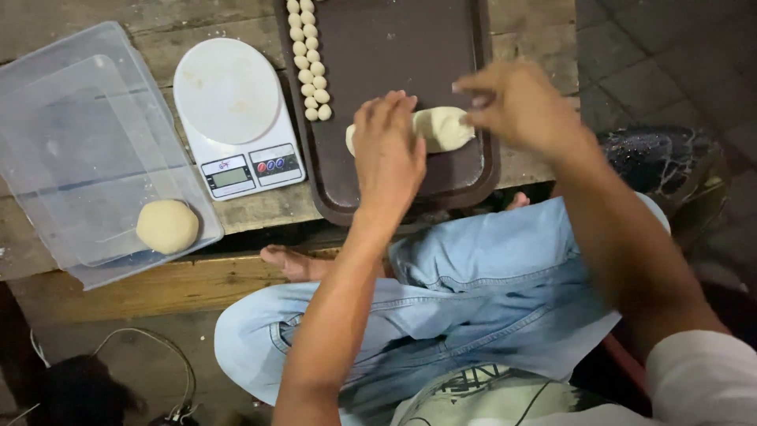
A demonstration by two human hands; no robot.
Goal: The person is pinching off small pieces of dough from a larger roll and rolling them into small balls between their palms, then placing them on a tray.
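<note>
Dough log [443, 128] lies crosswise on the near end of the dark brown tray [481, 170], which sits on the wooden table [544, 24].

Left hand [386, 154] is flat on the log's left end, fingers together and extended, palm down, pressing rather than gripping; that end is mostly hidden under it. Right hand [516, 102] is at the log's right end, fingers curled and pinched toward the tip. It looks like it is touching or nipping the dough, but motion blur means I cannot tell how tight the pinch is. So the log spans between both hands, under the left and just left of the right.

Two neat rows of small dough balls [309, 59] line the tray's left edge, likely kept clear of the working zone. White kitchen scale [229, 102] is just left of the tray, within reach. A larger dough ball [167, 226] sits in the clear plastic box [47, 102] at far left.
</note>
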